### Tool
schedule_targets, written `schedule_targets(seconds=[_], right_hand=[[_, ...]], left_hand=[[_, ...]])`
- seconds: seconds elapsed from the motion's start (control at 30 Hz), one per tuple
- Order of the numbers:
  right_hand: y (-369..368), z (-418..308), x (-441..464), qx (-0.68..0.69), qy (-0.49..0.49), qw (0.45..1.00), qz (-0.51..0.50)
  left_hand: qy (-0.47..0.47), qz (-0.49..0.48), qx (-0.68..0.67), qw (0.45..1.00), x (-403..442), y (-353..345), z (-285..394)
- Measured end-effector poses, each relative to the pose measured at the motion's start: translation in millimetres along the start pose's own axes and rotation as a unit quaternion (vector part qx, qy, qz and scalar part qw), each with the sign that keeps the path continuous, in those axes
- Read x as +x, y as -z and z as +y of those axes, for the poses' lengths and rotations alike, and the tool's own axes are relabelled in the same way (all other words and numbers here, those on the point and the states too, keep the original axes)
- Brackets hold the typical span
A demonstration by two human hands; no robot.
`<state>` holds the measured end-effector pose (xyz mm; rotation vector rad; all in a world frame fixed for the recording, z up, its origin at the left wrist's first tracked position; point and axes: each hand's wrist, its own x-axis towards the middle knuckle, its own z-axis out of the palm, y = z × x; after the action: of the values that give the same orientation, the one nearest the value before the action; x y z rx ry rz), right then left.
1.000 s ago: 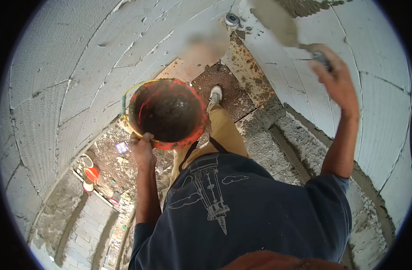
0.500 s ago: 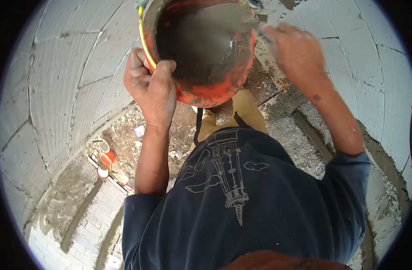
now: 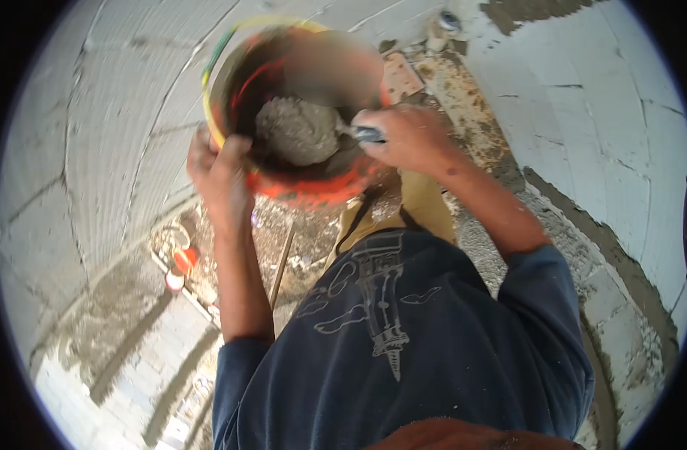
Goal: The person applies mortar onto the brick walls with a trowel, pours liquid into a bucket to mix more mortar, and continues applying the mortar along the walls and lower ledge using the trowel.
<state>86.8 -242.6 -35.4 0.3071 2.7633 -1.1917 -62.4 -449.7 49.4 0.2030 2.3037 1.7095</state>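
Observation:
My left hand [image 3: 222, 176] is closed on the left rim of an orange bucket [image 3: 313, 191], its thumb over the edge beside the yellow-green handle [image 3: 206, 90]. The bucket is raised in front of my body, and its inside is coated with grey mortar. My right hand [image 3: 411, 136] is closed around the dark grip of a trowel [image 3: 369, 133] at the bucket's right side. A thick heap of mortar [image 3: 297, 131] lies at the trowel's end, over the bucket's mouth, and hides the blade. The upper part of the bucket's inside is blurred.
Pale block walls rise at the left [image 3: 118, 127] and right [image 3: 583, 105]. A stained board [image 3: 471, 112] lies beyond my right hand, near a small round object [image 3: 449, 20]. On the littered floor at lower left are an orange container [image 3: 185, 260] and a white-topped container [image 3: 174, 280].
The bucket and my left hand have shifted left and down in view. My right hand has moved left and down to the bucket, and a heap of mortar now shows at the trowel's end.

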Motion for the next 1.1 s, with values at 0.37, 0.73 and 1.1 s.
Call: schedule_targets(seconds=[0.37,0.73,1.1], right_hand=[[-93.8,164.0,12.1,0.340,-0.031,0.924,-0.169],[153.4,314.4,-63.2,0.133,-0.314,0.928,0.149],[-8.9,440.6,15.2,-0.085,-0.364,0.909,0.185]], left_hand=[[0.369,0.123,0.041,0.920,-49.6,2.5,-199.2],[0.508,0.078,0.099,0.852,-84.9,-20.3,-280.0],[0.469,-0.051,0.063,0.879,-59.1,-88.8,-252.0]])
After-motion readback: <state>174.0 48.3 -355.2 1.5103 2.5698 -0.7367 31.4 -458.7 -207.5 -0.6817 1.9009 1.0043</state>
